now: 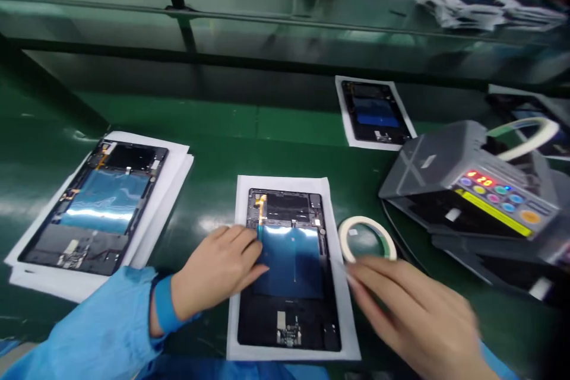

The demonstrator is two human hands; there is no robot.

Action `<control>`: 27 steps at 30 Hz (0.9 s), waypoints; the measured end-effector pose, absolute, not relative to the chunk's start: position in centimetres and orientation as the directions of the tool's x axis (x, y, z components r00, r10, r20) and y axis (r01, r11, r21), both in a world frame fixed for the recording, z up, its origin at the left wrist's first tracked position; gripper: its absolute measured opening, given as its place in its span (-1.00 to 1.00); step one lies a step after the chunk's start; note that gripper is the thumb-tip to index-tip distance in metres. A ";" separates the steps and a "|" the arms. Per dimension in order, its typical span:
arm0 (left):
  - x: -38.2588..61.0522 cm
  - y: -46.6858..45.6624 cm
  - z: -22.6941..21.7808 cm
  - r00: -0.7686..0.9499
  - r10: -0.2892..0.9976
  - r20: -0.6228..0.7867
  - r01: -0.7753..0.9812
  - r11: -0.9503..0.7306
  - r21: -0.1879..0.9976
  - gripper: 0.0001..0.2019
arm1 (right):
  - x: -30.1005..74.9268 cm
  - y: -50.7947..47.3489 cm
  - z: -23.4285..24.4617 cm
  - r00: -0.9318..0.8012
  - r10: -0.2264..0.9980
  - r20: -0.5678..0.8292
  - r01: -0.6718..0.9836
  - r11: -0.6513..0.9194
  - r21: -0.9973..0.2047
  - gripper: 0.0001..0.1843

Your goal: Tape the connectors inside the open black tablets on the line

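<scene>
An opened tablet lies on a white sheet in front of me, with a blue battery panel and an orange ribbon cable exposed. My left hand, wearing a blue wristband, rests at the tablet's left edge. Its fingers are curled and the thumb reaches over the panel; anything under them is hidden. Beside the right edge, my right hand has thumb and fingertips brought together, slightly blurred. Whatever they pinch cannot be made out. A roll of cream tape lies just beyond those fingertips.
At right stands a grey tape dispenser with lit digits and a tape loop. Another opened tablet lies on sheets at left, one more behind. Stacked sheeted panels sit on a raised shelf.
</scene>
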State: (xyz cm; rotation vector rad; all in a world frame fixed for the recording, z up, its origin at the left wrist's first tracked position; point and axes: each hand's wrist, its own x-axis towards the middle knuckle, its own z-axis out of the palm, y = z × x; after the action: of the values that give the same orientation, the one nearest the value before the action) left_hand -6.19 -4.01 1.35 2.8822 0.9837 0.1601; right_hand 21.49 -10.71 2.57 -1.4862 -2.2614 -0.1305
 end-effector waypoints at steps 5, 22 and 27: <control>-6.3 -1.6 -0.5 0.708 0.706 0.027 0.701 -0.707 0.097 -0.36 | 14.2 -0.5 -0.1 -0.467 0.758 0.455 0.834 0.549 -0.059 -0.88; -6.4 -0.8 -2.0 0.670 0.742 -0.015 0.693 -0.619 0.368 -0.33 | 13.2 2.0 -2.5 -0.489 0.755 0.437 0.817 0.572 -0.074 -0.88; -6.4 -0.8 -2.0 0.672 0.740 -0.024 0.692 -0.617 0.374 -0.34 | 13.5 1.8 -2.6 -0.500 0.760 0.416 0.815 0.575 -0.071 -0.86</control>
State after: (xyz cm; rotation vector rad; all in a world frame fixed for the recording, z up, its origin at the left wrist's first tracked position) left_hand -6.36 -0.77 -1.97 2.5357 1.1288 0.1874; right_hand 13.47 1.81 -2.64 -1.2710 -2.4067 -0.1871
